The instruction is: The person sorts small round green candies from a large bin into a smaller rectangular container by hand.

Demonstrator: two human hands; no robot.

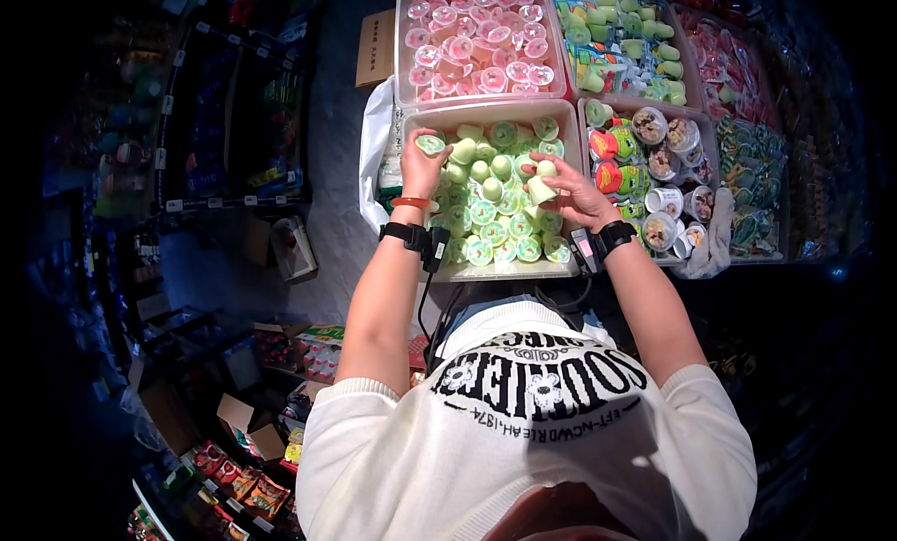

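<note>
Left hand (420, 164) grips one small green-lidded plastic jelly cup (430, 145) at the clear plastic bin (408, 121) edge, right hand (572, 193) closed on two pale green cups (543, 180) above the pile, likely sorting them.

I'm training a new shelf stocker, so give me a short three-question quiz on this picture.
1. True or false: both hands are over the bin of green jelly cups.
2. What does the left hand hold?
3. Which bin lies just beyond the green one? A: pink cups; B: bottles; C: bread.

Key:
1. True.
2. One green-lidded cup.
3. A.

The right hand holds cups too.
</note>
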